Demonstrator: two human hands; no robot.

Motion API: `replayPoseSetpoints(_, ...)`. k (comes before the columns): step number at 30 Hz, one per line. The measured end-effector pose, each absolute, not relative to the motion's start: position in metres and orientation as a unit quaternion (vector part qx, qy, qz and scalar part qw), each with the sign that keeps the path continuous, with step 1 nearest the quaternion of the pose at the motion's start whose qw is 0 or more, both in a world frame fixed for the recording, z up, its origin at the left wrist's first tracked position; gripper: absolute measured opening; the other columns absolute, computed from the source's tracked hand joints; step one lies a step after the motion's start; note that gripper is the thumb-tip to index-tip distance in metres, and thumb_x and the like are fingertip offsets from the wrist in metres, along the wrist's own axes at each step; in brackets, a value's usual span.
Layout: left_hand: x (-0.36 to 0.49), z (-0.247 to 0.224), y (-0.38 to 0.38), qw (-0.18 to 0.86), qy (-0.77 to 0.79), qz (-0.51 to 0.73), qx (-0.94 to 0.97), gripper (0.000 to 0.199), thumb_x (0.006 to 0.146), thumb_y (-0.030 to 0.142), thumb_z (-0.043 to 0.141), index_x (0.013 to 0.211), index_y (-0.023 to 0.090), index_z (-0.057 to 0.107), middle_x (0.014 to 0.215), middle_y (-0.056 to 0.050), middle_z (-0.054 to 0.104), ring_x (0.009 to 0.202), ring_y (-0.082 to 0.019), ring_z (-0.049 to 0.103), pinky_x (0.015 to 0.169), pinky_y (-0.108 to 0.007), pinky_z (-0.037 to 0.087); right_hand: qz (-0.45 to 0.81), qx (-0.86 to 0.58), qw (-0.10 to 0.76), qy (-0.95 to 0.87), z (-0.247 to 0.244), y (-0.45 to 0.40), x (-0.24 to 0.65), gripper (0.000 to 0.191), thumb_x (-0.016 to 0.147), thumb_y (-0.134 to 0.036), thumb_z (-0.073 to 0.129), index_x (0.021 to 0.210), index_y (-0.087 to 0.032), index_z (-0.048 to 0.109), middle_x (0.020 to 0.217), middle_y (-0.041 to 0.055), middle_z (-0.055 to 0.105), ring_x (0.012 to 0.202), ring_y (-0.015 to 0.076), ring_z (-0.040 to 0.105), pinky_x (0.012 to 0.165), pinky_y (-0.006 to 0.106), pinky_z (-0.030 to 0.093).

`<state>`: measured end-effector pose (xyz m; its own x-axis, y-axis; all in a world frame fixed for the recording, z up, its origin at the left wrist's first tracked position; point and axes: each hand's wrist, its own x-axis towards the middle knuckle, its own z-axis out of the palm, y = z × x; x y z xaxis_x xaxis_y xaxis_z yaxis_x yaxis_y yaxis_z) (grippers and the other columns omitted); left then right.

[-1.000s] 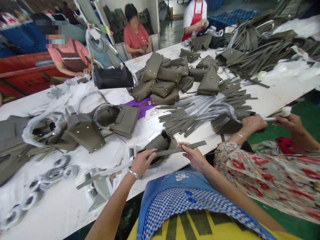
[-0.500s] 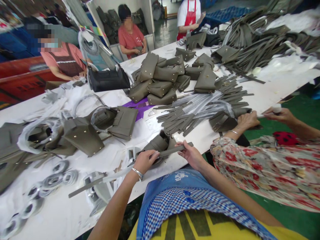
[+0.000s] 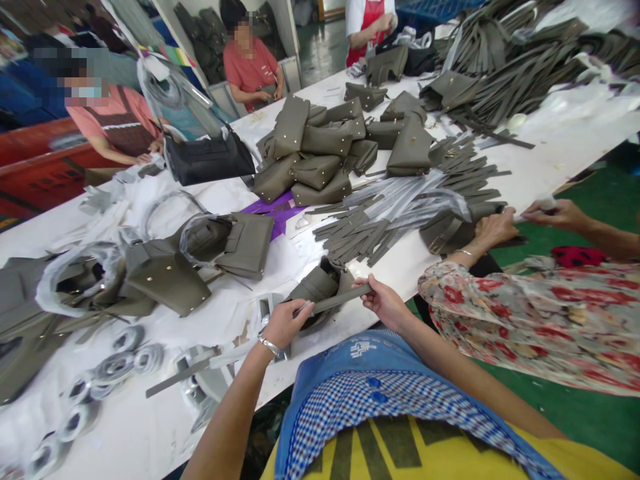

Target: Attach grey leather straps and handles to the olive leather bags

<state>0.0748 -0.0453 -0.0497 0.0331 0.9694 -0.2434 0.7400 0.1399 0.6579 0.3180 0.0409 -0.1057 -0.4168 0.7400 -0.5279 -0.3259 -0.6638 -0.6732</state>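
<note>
Stretched between my two hands is an olive-grey strap (image 3: 337, 299), partly wrapped in clear plastic. My left hand (image 3: 286, 325) pinches it along its length, and the strap's tail runs out to the lower left past my wrist. My right hand (image 3: 384, 301) grips the strap near its other end, between thumb and fingers. Just beyond the strap lies an olive handbag (image 3: 316, 283) on the white table, its opening toward me and partly hidden by the strap and my left hand.
Olive bags (image 3: 320, 150) are heaped mid-table beside a bundle of straps (image 3: 380, 220). Rolled plastic-wrapped straps (image 3: 113, 367) and more bags (image 3: 167, 280) lie left. A black bag (image 3: 210, 157) stands farther back. At my right, a co-worker's hands (image 3: 495, 233) work on a bag.
My right hand has shifted slightly right and its grip on the strap's end has changed. My left hand stays on the strap. The whole view has tilted a little.
</note>
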Motion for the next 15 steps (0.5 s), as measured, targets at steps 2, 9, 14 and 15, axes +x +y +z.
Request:
replayPoseSetpoints(2,0.0731,-0.0510,-0.0456,0.344,0.677,0.161,0.630,0.044,0.090,0.047,0.036,0.068,0.016,0.059,0.061,0.002,0.054,0.062,-0.012,0.048,0.058,-0.023,0.033,0.811,-0.424,0.332,-0.227,-0.1072,0.0399,0.3158,0.031,0.085,-0.044,0.055,0.091,-0.018,0.069,0.093,0.0068,0.070,0.057,0.0076,0.053,0.051,0.017,0.048)
replayPoseSetpoints(9,0.0706,-0.0502,-0.0453,0.356,0.679,0.156,0.622,0.046,0.089,0.049,0.034,0.068,0.017,0.059,0.061,0.001,0.054,0.063,-0.013,0.048,0.059,-0.024,0.034,0.818,-0.410,0.334,-0.225,-0.1094,0.0389,0.3120,0.030,0.085,-0.044,0.055,0.090,-0.018,0.070,0.093,0.0066,0.071,0.057,0.0075,0.054,0.054,0.018,0.049)
replayPoseSetpoints(14,0.0708,-0.0499,-0.0449,0.344,0.683,0.159,0.624,0.045,0.089,0.048,0.035,0.069,0.016,0.061,0.064,0.001,0.057,0.063,-0.013,0.050,0.061,-0.024,0.036,0.813,-0.417,0.331,-0.237,-0.1131,0.0398,0.3122,0.033,0.085,-0.047,0.054,0.092,-0.018,0.069,0.097,0.0073,0.070,0.058,0.0090,0.055,0.055,0.021,0.050)
replayPoseSetpoints(15,0.0706,-0.0501,-0.0449,0.342,0.683,0.159,0.626,0.045,0.089,0.047,0.036,0.069,0.016,0.061,0.063,0.001,0.057,0.063,-0.013,0.050,0.060,-0.024,0.036,0.813,-0.417,0.330,-0.237,-0.1137,0.0400,0.3122,0.033,0.085,-0.047,0.054,0.093,-0.018,0.069,0.097,0.0072,0.070,0.058,0.0090,0.055,0.055,0.021,0.050)
